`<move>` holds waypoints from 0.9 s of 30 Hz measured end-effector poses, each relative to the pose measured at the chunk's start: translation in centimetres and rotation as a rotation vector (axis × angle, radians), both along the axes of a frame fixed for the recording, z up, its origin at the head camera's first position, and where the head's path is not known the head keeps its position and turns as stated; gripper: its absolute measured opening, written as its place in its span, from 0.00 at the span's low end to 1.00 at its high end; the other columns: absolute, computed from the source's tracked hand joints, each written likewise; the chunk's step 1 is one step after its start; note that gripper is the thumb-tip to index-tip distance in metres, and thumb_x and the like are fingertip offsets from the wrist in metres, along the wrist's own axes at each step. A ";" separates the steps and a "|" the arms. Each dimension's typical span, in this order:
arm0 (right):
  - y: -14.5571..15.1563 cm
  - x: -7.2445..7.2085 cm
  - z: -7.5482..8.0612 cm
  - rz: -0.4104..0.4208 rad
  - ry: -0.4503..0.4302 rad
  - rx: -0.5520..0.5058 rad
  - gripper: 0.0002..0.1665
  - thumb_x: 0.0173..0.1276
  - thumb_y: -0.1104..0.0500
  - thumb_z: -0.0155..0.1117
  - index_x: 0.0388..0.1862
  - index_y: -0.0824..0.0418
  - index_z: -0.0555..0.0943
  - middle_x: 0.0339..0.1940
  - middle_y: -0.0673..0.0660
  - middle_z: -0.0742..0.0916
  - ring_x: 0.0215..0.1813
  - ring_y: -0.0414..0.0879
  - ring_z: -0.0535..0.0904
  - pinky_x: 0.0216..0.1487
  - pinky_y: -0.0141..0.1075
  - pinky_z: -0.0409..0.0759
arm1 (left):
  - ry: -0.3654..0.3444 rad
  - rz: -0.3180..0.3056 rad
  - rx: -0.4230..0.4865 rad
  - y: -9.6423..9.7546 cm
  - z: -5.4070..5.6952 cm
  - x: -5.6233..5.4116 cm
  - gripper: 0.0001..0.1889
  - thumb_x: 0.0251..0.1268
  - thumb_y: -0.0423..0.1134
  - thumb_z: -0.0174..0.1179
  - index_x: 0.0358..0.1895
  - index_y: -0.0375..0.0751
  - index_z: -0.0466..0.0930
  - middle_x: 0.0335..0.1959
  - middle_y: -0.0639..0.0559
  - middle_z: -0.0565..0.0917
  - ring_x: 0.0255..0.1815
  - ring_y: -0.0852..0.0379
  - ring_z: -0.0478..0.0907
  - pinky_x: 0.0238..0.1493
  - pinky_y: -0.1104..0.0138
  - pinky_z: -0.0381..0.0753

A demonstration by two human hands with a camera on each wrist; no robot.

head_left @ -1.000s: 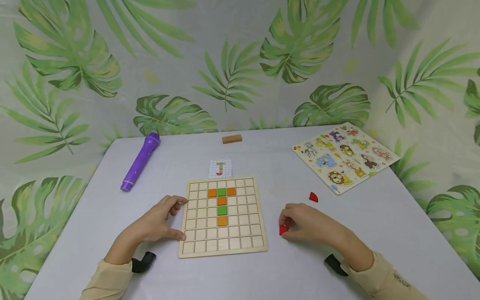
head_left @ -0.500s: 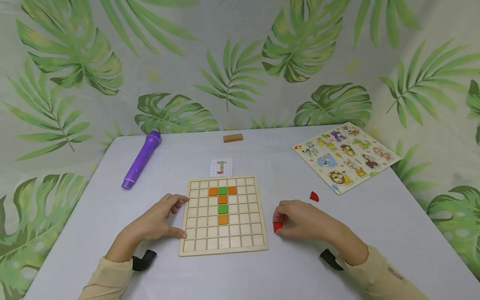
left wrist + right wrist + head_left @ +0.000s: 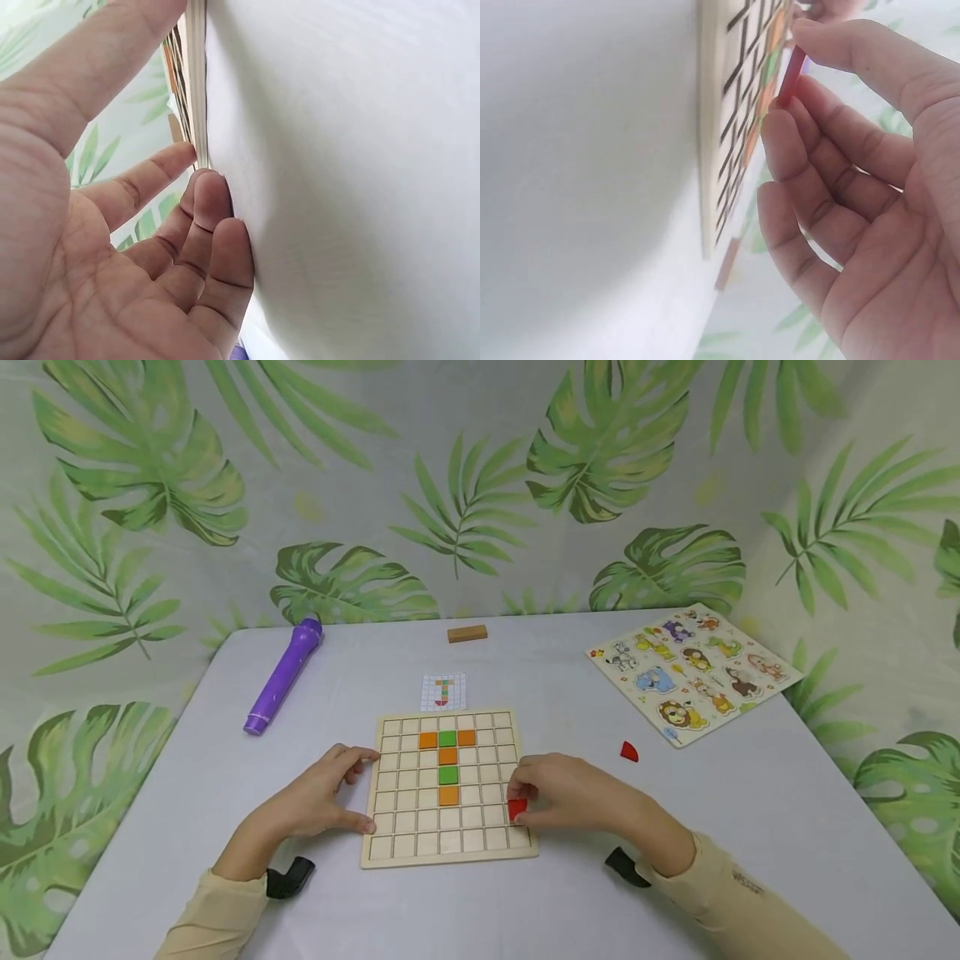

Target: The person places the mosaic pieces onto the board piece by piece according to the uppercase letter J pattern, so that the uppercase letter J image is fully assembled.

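A square wooden grid board [image 3: 472,842] lies on the table, with several orange and green tiles set in it in a T shape. My left hand [image 3: 318,793] rests at the board's left side, thumb and index fingertip touching its edge. In the left wrist view, the other fingers [image 3: 231,251] bend loosely beside that edge. My right hand [image 3: 577,793] pinches a small red tile [image 3: 517,810] between thumb and fingers, over the board's right edge. The right wrist view shows this tile [image 3: 792,75] edge-on. A second red piece, a quarter circle [image 3: 629,752], lies beyond the right hand.
A small printed card [image 3: 444,693] with a coloured grid pattern lies just behind the board. Farther back are a wooden block [image 3: 467,634] and, to the left, a purple toy microphone [image 3: 283,677]. An animal puzzle board [image 3: 692,672] lies at the back right.
My right hand has moved left with the red tile, from the table beside the board to over its right edge. The left hand has stayed at the board's left side.
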State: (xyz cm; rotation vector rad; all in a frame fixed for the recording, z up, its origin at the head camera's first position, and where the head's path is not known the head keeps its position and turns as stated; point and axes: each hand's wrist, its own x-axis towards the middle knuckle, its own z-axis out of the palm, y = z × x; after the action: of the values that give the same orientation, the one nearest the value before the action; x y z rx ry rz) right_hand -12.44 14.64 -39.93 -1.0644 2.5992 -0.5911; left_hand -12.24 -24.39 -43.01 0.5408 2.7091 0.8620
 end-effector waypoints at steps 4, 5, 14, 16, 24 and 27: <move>-1.2 -0.2 0.1 0.028 0.018 -0.010 0.09 0.68 0.54 0.79 0.41 0.52 0.86 0.35 0.47 0.84 0.39 0.39 0.76 0.43 0.28 0.78 | -0.006 -0.002 -0.002 0.1 0.1 0.0 0.51 0.47 0.51 0.87 0.75 0.42 0.71 0.55 0.48 0.76 0.57 0.52 0.73 0.59 0.54 0.78; -1.5 -0.2 0.1 0.034 0.019 -0.012 0.09 0.68 0.54 0.79 0.41 0.53 0.86 0.35 0.47 0.84 0.39 0.39 0.76 0.42 0.28 0.78 | -0.006 -0.001 -0.002 0.2 0.1 0.0 0.51 0.47 0.51 0.87 0.75 0.42 0.71 0.55 0.48 0.76 0.57 0.52 0.73 0.59 0.53 0.78; -4.3 -0.7 -0.2 0.098 0.031 -0.020 0.09 0.69 0.54 0.79 0.42 0.53 0.87 0.36 0.46 0.84 0.38 0.35 0.73 0.41 0.27 0.77 | -0.005 0.010 -0.010 0.2 0.1 -0.1 0.51 0.46 0.52 0.88 0.75 0.43 0.72 0.53 0.48 0.76 0.56 0.52 0.73 0.58 0.54 0.78; -4.9 -0.8 -0.4 0.116 0.045 -0.020 0.09 0.69 0.54 0.79 0.42 0.54 0.87 0.36 0.46 0.85 0.37 0.35 0.73 0.41 0.26 0.76 | -0.009 0.013 -0.008 0.2 0.0 -0.1 0.51 0.46 0.52 0.88 0.75 0.44 0.72 0.54 0.48 0.76 0.56 0.52 0.73 0.58 0.53 0.78; -6.9 -0.9 -0.7 0.153 0.079 0.002 0.10 0.69 0.53 0.79 0.43 0.55 0.89 0.37 0.47 0.86 0.36 0.35 0.73 0.40 0.25 0.76 | -0.023 0.027 -0.006 0.3 0.2 0.0 0.51 0.45 0.51 0.88 0.74 0.44 0.72 0.55 0.48 0.76 0.57 0.51 0.73 0.60 0.51 0.77; -7.5 -1.0 -1.0 0.165 0.093 0.015 0.10 0.69 0.52 0.79 0.45 0.55 0.90 0.39 0.46 0.86 0.37 0.34 0.73 0.43 0.25 0.77 | -0.023 0.027 -0.005 0.3 0.2 0.0 0.51 0.45 0.51 0.88 0.74 0.44 0.72 0.54 0.48 0.76 0.57 0.51 0.73 0.60 0.51 0.77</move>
State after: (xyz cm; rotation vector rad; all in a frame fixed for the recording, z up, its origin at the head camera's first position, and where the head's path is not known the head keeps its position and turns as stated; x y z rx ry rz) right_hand -13.44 7.17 -40.93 -1.3152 2.5547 -0.4933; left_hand -12.24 -24.12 -42.85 0.4906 2.7027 0.8629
